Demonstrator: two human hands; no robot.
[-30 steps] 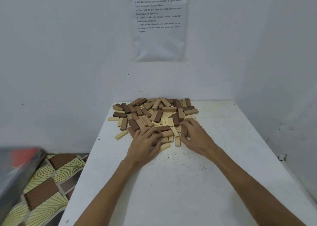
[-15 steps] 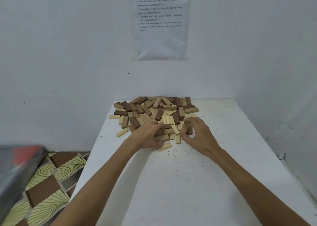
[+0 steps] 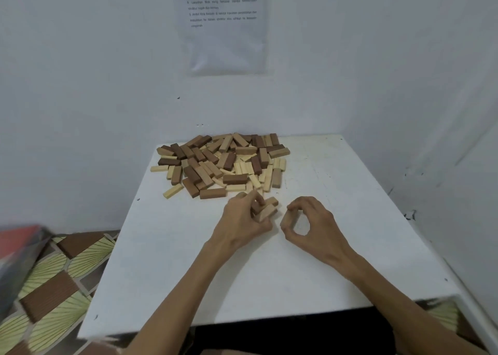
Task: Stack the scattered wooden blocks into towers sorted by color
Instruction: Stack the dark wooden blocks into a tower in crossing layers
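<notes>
Tan blocks sit gripped mid-table in the left hand near the pile, right hand curled empty alongside.

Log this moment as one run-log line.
stage: no tower built yet | left hand: grips a few blocks | right hand: fingers curled, contents unclear | pile: mixed colours, far side of table

Both arms bare from hands to lower frame edge.
Left hand: slender fingers, knuckles prominent, tendon lines on back.
Right hand: same lean build, tendon ridges running toward wrist.
Left forearm, right forearm: slim, uncovered, smooth.
</notes>
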